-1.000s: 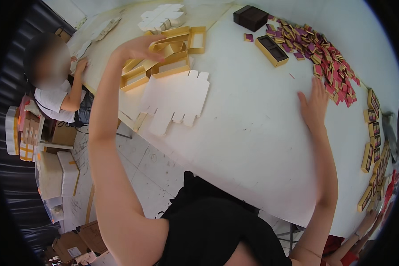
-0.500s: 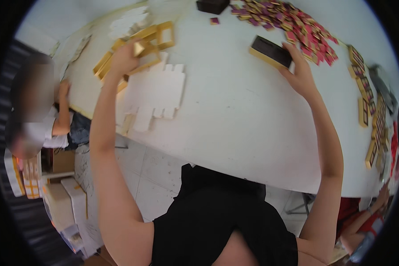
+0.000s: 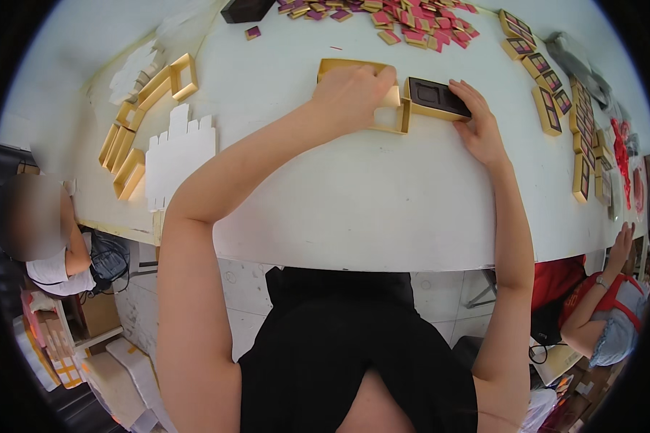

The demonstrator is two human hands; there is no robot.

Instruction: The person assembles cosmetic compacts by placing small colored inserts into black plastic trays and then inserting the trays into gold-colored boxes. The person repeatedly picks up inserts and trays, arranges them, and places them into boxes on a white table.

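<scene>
In the middle of the table my left hand (image 3: 350, 97) is closed on a gold open box frame (image 3: 406, 117), its fingers gripping over the divider or wall; part of the frame is hidden beneath the hand. Just right of it lies a small gold box with a dark brown moulded tray (image 3: 437, 96) inside. My right hand (image 3: 482, 128) grips the right end of this box, thumb at the near side and fingers on the far side. The frame's right wall is close against the box's left end; I cannot tell whether they touch.
Several gold frames (image 3: 155, 86) and a stack of white flat cartons (image 3: 180, 155) are at left. A pile of small pink and purple gold-edged pieces (image 3: 426, 25) lies at the far side. Filled gold boxes (image 3: 581, 115) line the right. Other people sit at both sides.
My left hand has come from the gold frames at left to the middle, bringing a gold frame beside the dark-trayed box. My right hand keeps its hold. The view has shifted.
</scene>
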